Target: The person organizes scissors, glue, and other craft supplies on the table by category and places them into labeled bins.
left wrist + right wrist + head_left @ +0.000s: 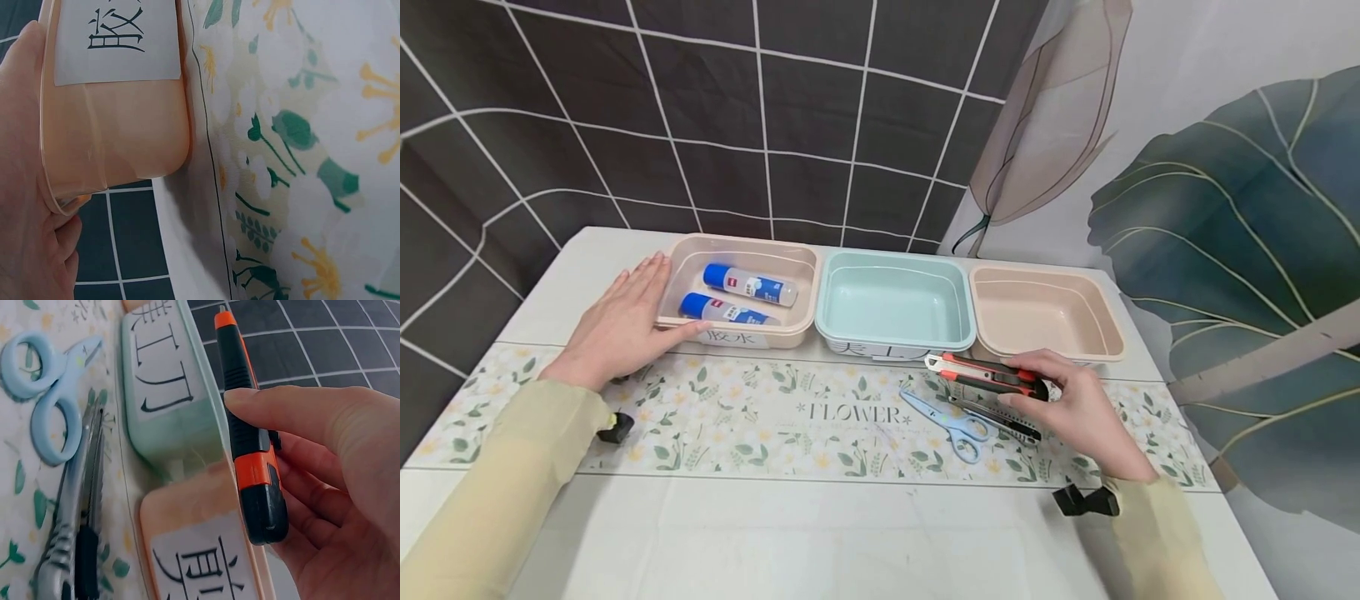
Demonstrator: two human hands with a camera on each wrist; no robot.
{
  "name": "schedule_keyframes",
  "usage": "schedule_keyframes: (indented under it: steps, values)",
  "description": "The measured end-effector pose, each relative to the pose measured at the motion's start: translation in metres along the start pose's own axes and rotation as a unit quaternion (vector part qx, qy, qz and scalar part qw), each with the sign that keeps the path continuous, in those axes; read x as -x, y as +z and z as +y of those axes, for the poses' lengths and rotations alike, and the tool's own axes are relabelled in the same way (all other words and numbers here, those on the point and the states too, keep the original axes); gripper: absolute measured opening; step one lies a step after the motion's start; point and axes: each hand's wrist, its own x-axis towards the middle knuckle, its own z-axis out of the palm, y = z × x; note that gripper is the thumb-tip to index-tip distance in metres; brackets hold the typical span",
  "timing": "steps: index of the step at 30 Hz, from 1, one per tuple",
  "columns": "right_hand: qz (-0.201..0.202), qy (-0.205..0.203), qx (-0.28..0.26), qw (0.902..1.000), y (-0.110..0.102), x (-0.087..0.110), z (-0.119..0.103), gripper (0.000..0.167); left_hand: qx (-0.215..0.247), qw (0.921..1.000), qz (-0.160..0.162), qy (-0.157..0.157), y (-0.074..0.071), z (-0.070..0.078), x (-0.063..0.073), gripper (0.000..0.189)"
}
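My left hand (622, 321) rests on the left end of a peach bin (801, 329), its fingers fairly straight and the thumb along the front rim. Inside that bin lie two glue bottles with blue caps, the rear bottle (750, 284) and the front bottle (726, 308). Between thumb and fingers, my right hand (1078, 408) holds a red and black utility knife (988, 375) over the front of the other bins. Below it, light-blue scissors (955, 425) lie on the table beside a silver utility knife (65, 540) and a slim black-handled cutter (89, 556).
A light-blue bin (895, 300) stands in the middle of the row, and a second peach bin (1048, 312) is at the right. Paper labels with characters are on the bin fronts. A floral strip (722, 417) crosses the white table (775, 533); a dark gridded cloth (700, 100) hangs behind.
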Motion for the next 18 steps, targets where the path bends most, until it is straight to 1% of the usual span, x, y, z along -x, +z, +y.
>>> schedule_keyframes:
  steps: [6, 13, 18]
  values:
    - [-0.004, -0.011, -0.011, 0.9999, 0.004, -0.015, -0.008, 0.044, 0.002, 1.0, -0.001, 0.0, -0.001, 0.0, 0.001, 0.109]
    - [0.0, -0.051, -0.036, 0.998, 0.01, -0.032, -0.015, 0.042, 0.002, 1.0, 0.0, 0.0, -0.001, 0.001, 0.0, 0.109]
    - [0.003, -0.056, -0.044, 0.9974, 0.013, -0.045, -0.021, 0.043, 0.001, 1.0, 0.001, 0.0, -0.001, 0.001, 0.0, 0.109]
